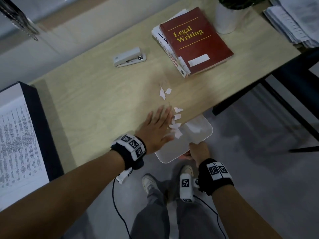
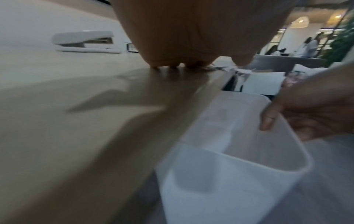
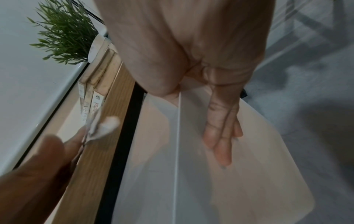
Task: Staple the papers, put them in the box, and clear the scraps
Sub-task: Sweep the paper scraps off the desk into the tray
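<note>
Head view: scraps [image 1: 176,127] at flat left hand [image 1: 158,128] fingertips (right hand [image 1: 198,151] gripping bin [image 1: 206,135]).

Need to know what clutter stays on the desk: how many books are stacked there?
3 at least: a red book on top and a white book under it; the right wrist view shows three spines. More may be hidden.

1. One stapler [image 1: 129,56], grey-white, sitting on the desk.
2. Two books [image 1: 190,41] in a stack, the red "Legal Writing" on top.
3. One translucent plastic bin [image 1: 203,133] at the desk edge.
4. Paper scraps [image 1: 176,118]: roughly seven or eight torn bits, a few too bunched up to count exactly.
5. One potted plant [image 1: 226,16].
6. One box [image 1: 43,128] holding printed papers [image 1: 15,144].
7. Two hands: left hand [image 1: 158,128], right hand [image 1: 198,151].
</note>
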